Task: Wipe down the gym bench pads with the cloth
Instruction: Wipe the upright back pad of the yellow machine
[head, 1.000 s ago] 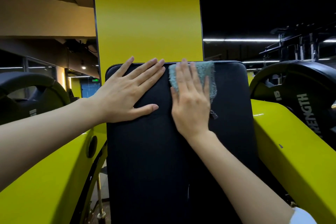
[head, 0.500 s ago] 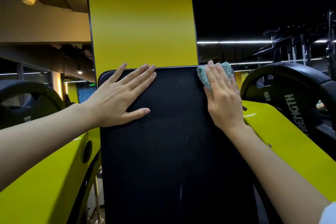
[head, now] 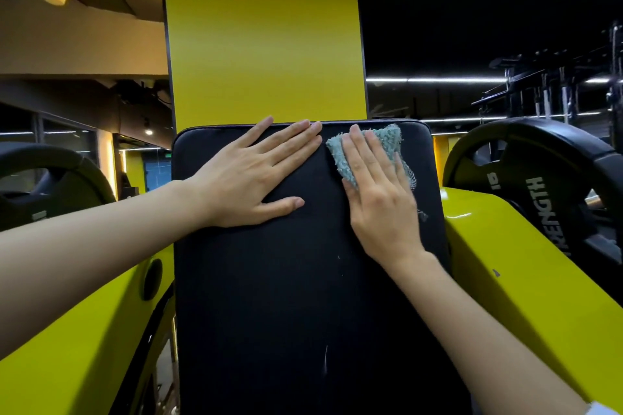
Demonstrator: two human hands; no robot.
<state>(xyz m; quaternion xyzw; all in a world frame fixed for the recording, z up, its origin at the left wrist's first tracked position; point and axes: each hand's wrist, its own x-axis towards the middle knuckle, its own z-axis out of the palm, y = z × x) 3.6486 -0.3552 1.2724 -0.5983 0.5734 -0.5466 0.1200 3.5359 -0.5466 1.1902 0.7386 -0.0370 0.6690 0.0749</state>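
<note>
Fingers of the right hand [head: 377, 192] lay straight, pressing the blue cloth [head: 387, 141] flat near the back pad [head: 303, 280] top edge for full contact. Beside it, the left hand [head: 249, 178] rested open-palmed, probably steadying the pad.

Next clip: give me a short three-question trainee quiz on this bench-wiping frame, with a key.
1. True or false: the left hand lies flat on the bare black pad, with no cloth under it.
2. Which hand presses the blue cloth against the pad? A) left hand B) right hand C) both
3. Fill in: the cloth sits near the pad's ____ edge.
Key: 1 true; 2 B; 3 top.
</note>
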